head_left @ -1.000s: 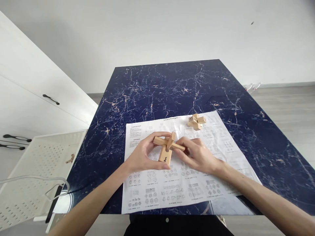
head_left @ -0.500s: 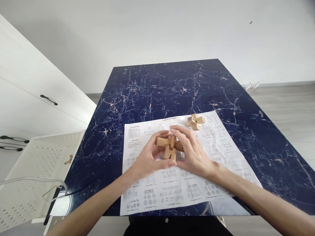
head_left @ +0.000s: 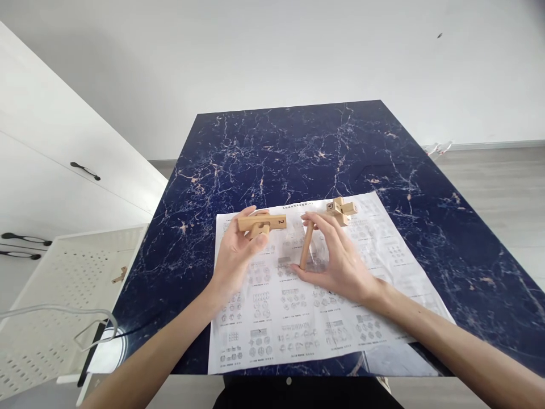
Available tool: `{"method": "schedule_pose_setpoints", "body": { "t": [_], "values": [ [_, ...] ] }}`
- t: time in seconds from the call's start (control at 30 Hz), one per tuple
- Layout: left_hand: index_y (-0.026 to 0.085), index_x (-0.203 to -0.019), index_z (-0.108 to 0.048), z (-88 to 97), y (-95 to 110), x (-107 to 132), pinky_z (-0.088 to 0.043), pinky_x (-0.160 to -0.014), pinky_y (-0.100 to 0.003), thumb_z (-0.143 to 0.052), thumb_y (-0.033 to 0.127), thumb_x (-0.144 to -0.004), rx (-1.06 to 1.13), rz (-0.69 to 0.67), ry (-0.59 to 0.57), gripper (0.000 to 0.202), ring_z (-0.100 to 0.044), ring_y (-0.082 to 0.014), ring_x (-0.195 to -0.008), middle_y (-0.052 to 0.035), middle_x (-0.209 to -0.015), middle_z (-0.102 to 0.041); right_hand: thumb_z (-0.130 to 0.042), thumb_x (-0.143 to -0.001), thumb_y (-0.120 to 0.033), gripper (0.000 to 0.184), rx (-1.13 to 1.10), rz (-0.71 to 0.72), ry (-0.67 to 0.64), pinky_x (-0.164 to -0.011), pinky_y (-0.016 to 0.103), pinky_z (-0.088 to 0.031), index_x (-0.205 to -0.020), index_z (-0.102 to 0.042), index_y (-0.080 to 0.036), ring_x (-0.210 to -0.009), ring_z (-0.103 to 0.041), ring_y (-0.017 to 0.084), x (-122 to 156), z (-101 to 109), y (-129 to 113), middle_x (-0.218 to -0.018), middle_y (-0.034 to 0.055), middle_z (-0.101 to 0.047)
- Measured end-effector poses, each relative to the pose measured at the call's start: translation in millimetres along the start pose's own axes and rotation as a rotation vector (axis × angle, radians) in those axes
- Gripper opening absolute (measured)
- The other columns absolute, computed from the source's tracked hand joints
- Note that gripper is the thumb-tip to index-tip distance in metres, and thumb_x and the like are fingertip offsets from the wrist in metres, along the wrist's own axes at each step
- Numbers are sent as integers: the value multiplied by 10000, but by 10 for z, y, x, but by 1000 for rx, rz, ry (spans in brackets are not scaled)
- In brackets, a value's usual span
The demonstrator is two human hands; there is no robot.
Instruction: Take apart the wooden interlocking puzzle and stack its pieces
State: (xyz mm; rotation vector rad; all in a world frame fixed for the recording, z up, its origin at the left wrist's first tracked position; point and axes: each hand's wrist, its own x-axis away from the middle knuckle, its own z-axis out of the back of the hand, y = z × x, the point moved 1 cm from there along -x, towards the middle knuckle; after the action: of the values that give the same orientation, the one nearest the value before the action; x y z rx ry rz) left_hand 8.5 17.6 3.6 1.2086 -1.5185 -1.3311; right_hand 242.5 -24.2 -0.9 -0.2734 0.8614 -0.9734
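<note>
My left hand [head_left: 235,258] grips two crossed wooden puzzle pieces [head_left: 260,223]; the long one bears a printed 2. My right hand [head_left: 336,258] pinches a single wooden bar [head_left: 306,245] that stands nearly upright on the instruction sheet [head_left: 298,318]. The two hands are apart, with a gap of sheet between them. A small assembled wooden cross puzzle [head_left: 340,210] lies on the sheet's far edge, just beyond my right fingertips.
The printed sheet lies on a dark blue marbled table [head_left: 298,147]. A white perforated basket [head_left: 55,295] with a small wooden piece [head_left: 120,276] stands at the left, beside white cabinet doors [head_left: 51,170]. A cable [head_left: 63,318] loops near the table's front left corner.
The wooden assembly held between both hands has come apart. My left hand moved left and up with two pieces; my right hand keeps one bar, now standing on the sheet.
</note>
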Motion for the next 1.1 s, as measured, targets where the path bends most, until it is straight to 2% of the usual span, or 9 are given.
{"method": "schedule_pose_setpoints", "body": {
  "t": [0.07, 0.17, 0.3, 0.37, 0.47, 0.53, 0.6, 0.73, 1.1],
  "values": [
    [270, -1475, -502, 2, 22, 3, -536, -1182, -480, -851, 481, -914, -41, -58, 13, 694, -624, -296, -1408, -126, -1544, -609, -819, -929, -490, 968, 29, 13, -104, -1071, 670, -569, -1685, -273, -230, -1344, -595, 437, 19, -37, 9, -1482, 209, -589],
    [287, -1457, -524, -37, 64, 26, -525, -1188, -491, -903, 443, -866, -85, -149, -40, 720, -619, -301, -1403, -119, -1530, -612, -820, -899, -616, 980, 62, 47, -249, -1043, 668, -579, -1648, -351, -191, -1297, -606, 439, 49, -88, 23, -1448, 217, -617],
    [304, -1477, -520, -92, 69, 66, -516, -1188, -517, -958, 380, -806, -82, -175, -139, 804, -586, -327, -1423, -116, -1507, -601, -806, -888, -679, 834, 53, 33, -294, -1003, 637, -589, -1499, -516, -193, -1254, -599, 432, 49, -91, 16, -1387, 204, -637],
    [310, -1481, -521, -101, 54, 84, -495, -1206, -526, -981, 364, -774, -92, -168, -158, 845, -563, -338, -1444, -117, -1524, -577, -771, -952, -612, 691, 2, 7, -249, -1001, 607, -587, -1452, -532, -200, -1243, -607, 409, 26, -61, -4, -1375, 192, -640],
    [308, -1474, -527, -107, 47, 105, -465, -1232, -540, -996, 353, -751, -138, -150, -182, 863, -547, -348, -1454, -118, -1550, -554, -606, -1099, -367, 332, -85, -30, -103, -988, 534, -583, -1389, -540, -218, -1198, -649, 337, -15, 2, -36, -1319, 159, -668],
    [308, -1464, -530, -118, 64, 115, -473, -1225, -534, -1001, 355, -740, -163, -147, -206, 865, -553, -351, -1443, -114, -1545, -560, -525, -1124, -245, 158, -102, -31, -30, -920, 475, -580, -1272, -576, -222, -1080, -678, 290, -35, 35, -48, -1178, 123, -701],
    [312, -1460, -529, -135, 90, 123, -468, -1228, -524, -1008, 357, -730, -176, -146, -225, 875, -556, -347, -1436, -107, -1534, -568, -526, -1121, -215, 71, -84, -7, -15, -823, 423, -557, -1135, -595, -221, -917, -667, 252, -44, 50, -51, -1003, 79, -703],
    [312, -1445, -528, -165, 126, 134, -431, -1257, -523, -1000, 347, -744, -178, -111, -261, 846, -554, -339, -1444, -99, -1511, -582, -559, -1109, -221, 137, -43, 16, -26, -680, 359, -479, -975, -590, -218, -706, -587, 197, -35, 48, -47, -799, 20, -649],
    [305, -1545, -434, -120, 61, 126, -377, -1278, -577, -1037, 316, -680, -82, -44, -361, 1055, -546, -387, -1468, -145, -1530, -603, -619, -1070, -260, 176, -23, -107, 48, -654, 336, -465, -902, -577, -225, -659, -595, 175, 2, 57, -12, -748, 4, -647]
  ]
}}
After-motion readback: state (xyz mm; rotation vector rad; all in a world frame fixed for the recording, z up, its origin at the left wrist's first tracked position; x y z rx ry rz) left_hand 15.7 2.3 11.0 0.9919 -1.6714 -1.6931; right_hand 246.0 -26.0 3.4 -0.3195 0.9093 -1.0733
